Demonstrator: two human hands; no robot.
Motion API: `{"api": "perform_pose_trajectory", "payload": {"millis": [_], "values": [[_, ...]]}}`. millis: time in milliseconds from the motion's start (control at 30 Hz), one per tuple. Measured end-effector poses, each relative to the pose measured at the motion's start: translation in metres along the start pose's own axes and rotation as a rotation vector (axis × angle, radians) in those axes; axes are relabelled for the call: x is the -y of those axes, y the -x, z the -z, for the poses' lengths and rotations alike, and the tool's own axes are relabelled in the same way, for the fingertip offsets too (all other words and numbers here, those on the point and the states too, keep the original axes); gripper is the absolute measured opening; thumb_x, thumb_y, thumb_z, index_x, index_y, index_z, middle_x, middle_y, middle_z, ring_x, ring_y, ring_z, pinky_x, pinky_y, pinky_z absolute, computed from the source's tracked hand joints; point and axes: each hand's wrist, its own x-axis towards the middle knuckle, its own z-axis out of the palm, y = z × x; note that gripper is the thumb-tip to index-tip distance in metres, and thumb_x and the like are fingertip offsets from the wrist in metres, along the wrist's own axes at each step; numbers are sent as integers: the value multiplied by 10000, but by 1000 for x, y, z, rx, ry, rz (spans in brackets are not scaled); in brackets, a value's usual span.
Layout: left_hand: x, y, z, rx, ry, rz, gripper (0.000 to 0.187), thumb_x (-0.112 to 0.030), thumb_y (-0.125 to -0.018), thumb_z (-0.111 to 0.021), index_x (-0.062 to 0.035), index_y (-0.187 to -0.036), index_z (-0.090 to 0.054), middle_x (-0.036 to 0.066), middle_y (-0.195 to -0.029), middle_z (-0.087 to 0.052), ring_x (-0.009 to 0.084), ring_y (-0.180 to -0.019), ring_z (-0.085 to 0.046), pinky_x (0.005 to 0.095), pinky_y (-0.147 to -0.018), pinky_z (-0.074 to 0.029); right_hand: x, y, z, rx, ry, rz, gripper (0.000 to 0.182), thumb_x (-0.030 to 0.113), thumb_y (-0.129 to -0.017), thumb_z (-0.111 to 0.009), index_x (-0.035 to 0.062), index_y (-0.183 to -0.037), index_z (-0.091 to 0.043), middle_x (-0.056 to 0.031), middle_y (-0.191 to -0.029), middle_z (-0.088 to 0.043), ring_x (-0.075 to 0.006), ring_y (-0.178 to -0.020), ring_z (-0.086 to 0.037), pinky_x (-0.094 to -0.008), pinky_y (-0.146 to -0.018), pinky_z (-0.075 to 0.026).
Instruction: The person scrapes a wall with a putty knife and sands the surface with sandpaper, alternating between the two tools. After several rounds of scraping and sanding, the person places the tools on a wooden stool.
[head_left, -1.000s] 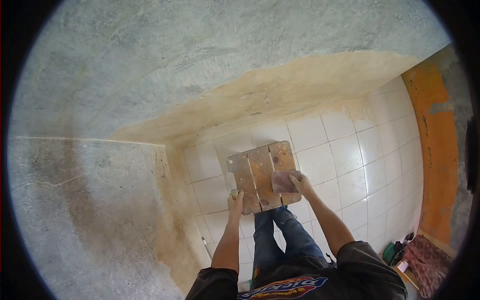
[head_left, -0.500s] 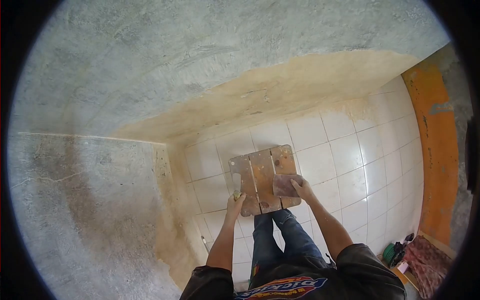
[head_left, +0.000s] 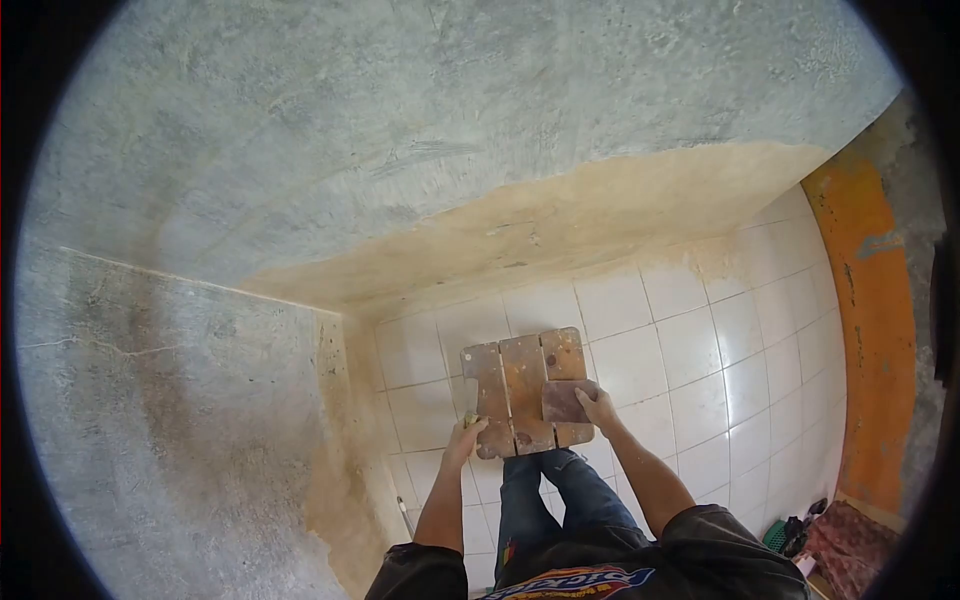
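My left hand (head_left: 463, 440) is closed at the lower left corner of a brown wooden stool (head_left: 522, 375). It grips what looks like a scraper (head_left: 472, 418) with a yellowish handle; a pale, blade-like shape overlaps the stool's left edge. The stool's paint-spattered top has three planks with dark gaps between them. On its right side, my right hand (head_left: 597, 409) pinches a reddish-brown rectangular sheet of sandpaper (head_left: 566, 401), thumb on top and the fingers mostly hidden beneath. The sheet lies flat across the right plank.
White floor tiles (head_left: 632, 357) surround the stool. A grey and tan plastered wall (head_left: 420, 240) rises ahead, another wall (head_left: 200, 420) at left. An orange panel (head_left: 862, 330) stands right. A reddish cloth (head_left: 850, 550) and a green basket (head_left: 775, 536) sit at lower right. My legs (head_left: 560, 495) are below the stool.
The view has tilted upward, so the stool and both hands appear lower in the picture. Both hands keep nearly the same hold and place against the stool.
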Motion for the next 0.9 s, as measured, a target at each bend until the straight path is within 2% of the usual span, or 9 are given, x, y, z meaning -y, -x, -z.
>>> {"api": "perform_pose_trajectory", "payload": {"millis": [100, 333, 433, 533, 633, 800, 833, 867, 900], "values": [[7, 0, -6, -92, 105, 52, 515, -368, -822, -655, -68, -1223, -535, 94, -1142, -567, 234, -1067, -540, 427, -793, -511, 6, -8, 2, -9, -95, 26, 368, 251, -888, -622, 1, -1157, -608, -102, -1046, -661, -179, -974, -602, -314, -867, -470], [15, 10, -13, -122, 196, 28, 513, -363, -829, -650, -66, -1231, -535, 95, -1129, -578, 230, -1036, -558, 452, -839, -507, 19, 2, 8, 42, -70, 41, 373, 253, -879, -627, 7, -1159, -609, -101, -1044, -663, -178, -977, -600, -321, -867, -472], [9, 11, -15, -117, 143, 56, 386, -339, -828, -665, -55, -1079, -595, 61, -1029, -593, 192, -992, -559, 441, -770, -521, 21, -5, 9, 41, 69, 83, 427, 304, -865, -627, 0, -1163, -603, -159, -1069, -661, -252, -1003, -619, -357, -876, -475], [13, 25, -22, -129, -88, -58, 359, -362, -831, -667, -44, -992, -623, 41, -858, -605, 143, -762, -576, 343, -654, -519, 30, 3, 9, -61, 401, 179, 492, 391, -853, -606, -43, -1084, -619, -289, -1066, -620, -426, -1006, -594, -445, -866, -475], [-4, 41, -35, -158, -110, -202, 364, -389, -834, -661, -44, -948, -636, 21, -733, -589, 120, -597, -535, 287, -556, -478, 35, 3, 6, 1, 432, 3, 486, 384, -873, -559, 1, -1172, -572, -288, -1071, -604, -443, -1036, -561, -475, -894, -443], [-42, 77, -60, -193, -108, -197, 332, -352, -851, -660, -27, -916, -635, 3, -642, -562, 102, -572, -540, 252, -513, -441, 87, 21, 16, 220, 0, 49, 375, 273, -914, -526, -21, -1137, -594, -189, -930, -675, -301, -894, -643, -384, -796, -493], [-54, 79, -67, -195, -119, -216, 332, -352, -851, -660, -27, -916, -635, 3, -642, -562, 102, -572, -540, 252, -513, -441, 89, 25, 18, 198, -13, 113, 368, 268, -919, -539, -30, -1127, -596, -122, -900, -652, -221, -863, -621, -347, -766, -491], [-66, 82, -74, -236, -211, -343, 309, -336, -858, -657, -29, -871, -626, -1, -612, -548, 98, -566, -542, 246, -507, -443, 94, 28, 19, 181, -23, 175, 361, 263, -924, -552, -39, -1117, -597, -55, -871, -630, -141, -831, -598, -310, -737, -489], [-81, 89, -81, -279, -300, -470, 294, -320, -865, -655, -31, -826, -617, -6, -582, -533, 95, -559, -544, 239, -501, -444, 97, 29, 19, 183, -27, 191, 361, 263, -924, -552, -39, -1117, -597, -55, -871, -630, -141, -831, -598, -310, -737, -489]]}}
